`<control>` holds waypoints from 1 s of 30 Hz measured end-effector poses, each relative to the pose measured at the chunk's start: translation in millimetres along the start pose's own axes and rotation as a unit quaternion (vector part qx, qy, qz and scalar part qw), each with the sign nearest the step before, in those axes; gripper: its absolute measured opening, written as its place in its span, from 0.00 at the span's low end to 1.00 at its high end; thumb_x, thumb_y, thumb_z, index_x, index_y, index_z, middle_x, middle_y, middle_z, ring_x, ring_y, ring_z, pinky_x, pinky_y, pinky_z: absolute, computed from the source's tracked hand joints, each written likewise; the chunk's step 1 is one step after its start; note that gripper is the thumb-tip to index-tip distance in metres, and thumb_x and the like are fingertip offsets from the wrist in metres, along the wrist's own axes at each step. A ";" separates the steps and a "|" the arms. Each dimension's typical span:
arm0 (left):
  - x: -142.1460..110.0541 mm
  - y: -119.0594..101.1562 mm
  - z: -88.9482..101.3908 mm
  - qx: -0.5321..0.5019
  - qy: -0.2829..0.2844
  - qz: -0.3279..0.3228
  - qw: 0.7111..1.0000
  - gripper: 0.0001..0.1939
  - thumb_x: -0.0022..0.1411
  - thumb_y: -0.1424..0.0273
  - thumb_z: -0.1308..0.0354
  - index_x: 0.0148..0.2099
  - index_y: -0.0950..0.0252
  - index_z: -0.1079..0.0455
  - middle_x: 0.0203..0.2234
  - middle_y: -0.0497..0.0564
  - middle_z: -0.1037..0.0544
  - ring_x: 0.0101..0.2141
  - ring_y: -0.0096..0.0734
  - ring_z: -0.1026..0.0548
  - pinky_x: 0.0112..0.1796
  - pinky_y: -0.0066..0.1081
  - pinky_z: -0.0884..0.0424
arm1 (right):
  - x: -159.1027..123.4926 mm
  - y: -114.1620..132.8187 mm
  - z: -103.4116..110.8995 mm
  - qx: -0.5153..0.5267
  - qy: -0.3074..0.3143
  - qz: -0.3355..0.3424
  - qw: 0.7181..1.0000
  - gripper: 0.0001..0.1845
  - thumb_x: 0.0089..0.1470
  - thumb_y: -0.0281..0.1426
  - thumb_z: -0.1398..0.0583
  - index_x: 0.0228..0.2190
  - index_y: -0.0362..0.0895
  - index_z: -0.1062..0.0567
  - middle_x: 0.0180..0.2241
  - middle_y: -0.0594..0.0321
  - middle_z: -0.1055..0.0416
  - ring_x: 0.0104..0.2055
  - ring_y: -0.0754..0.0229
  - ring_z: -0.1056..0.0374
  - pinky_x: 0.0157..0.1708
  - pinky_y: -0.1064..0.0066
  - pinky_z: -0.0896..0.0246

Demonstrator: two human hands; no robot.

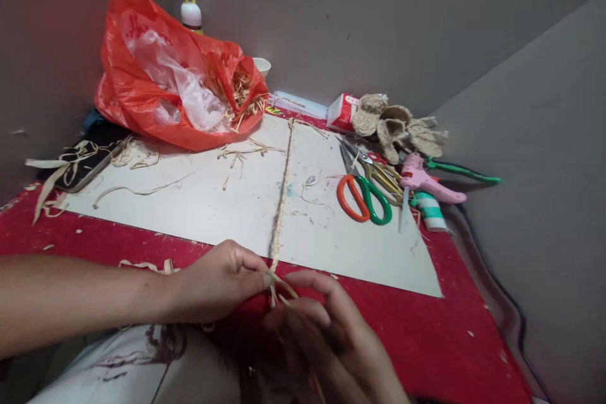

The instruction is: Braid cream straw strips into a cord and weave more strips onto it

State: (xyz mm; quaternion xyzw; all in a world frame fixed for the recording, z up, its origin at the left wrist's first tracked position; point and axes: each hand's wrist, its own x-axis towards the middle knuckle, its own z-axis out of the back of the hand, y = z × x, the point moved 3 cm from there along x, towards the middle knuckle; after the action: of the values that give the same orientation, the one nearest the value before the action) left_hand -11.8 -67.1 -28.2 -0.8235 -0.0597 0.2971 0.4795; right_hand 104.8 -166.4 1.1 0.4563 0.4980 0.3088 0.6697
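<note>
A long, thin braid of pale straw-like fibre (283,196) runs from the far edge of the white sheet (227,192) toward me. At its near end, my left hand (220,281) pinches the braid between thumb and fingers. Loose strands (286,289) fan out from that point, just past the sheet's front edge. My right hand (331,334) is closed on one or more of these strands, its fingers bent close to my left thumb. Its fingertips are partly hidden and slightly blurred.
A red plastic bag (156,88) with dry fibre stands at the back left, by a phone (89,167). Scissors with red and green handles (364,199), a pink glue gun (421,180) and woven fibre pieces (392,123) lie at the right. Red cloth (402,328) covers the table.
</note>
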 end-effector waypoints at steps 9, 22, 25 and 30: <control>-3.5 8.6 2.6 0.048 -0.062 -0.011 0.997 0.18 0.56 0.57 0.46 0.30 0.67 0.25 0.17 0.47 0.27 0.24 0.27 0.29 0.26 0.24 0.35 | 17.0 -19.3 -0.6 -0.100 -0.121 0.114 0.981 0.10 0.51 0.38 0.39 0.27 0.44 0.26 0.20 0.64 0.31 0.21 0.65 0.38 0.20 0.76 0.43; -3.2 8.1 4.8 0.074 -0.060 -0.018 0.995 0.18 0.57 0.56 0.47 0.32 0.66 0.26 0.15 0.46 0.30 0.21 0.26 0.32 0.22 0.23 0.39 | 20.1 -16.6 -5.8 -0.199 -0.138 0.220 0.945 0.05 0.52 0.31 0.39 0.27 0.44 0.25 0.29 0.61 0.29 0.27 0.62 0.34 0.26 0.74 0.39; -3.1 8.3 5.1 0.085 -0.058 -0.027 0.994 0.19 0.57 0.56 0.47 0.32 0.67 0.25 0.15 0.46 0.30 0.22 0.26 0.31 0.23 0.23 0.38 | 20.4 -15.1 -5.8 -0.205 -0.139 0.211 0.946 0.05 0.52 0.32 0.39 0.27 0.44 0.25 0.28 0.61 0.29 0.26 0.62 0.34 0.26 0.73 0.38; -3.2 7.2 5.1 0.091 -0.056 -0.036 0.994 0.20 0.57 0.55 0.47 0.33 0.68 0.25 0.17 0.46 0.28 0.24 0.27 0.31 0.25 0.23 0.38 | 20.5 -15.7 -5.7 -0.229 -0.138 0.230 0.936 0.05 0.53 0.31 0.40 0.27 0.45 0.26 0.27 0.62 0.29 0.28 0.61 0.32 0.29 0.71 0.38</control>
State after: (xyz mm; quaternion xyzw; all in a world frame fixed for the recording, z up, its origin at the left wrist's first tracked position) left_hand -18.5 -68.3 -34.6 -0.7557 -0.0886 0.3292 0.5592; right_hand 105.2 -153.0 -21.7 0.4313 0.1978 0.4941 0.7285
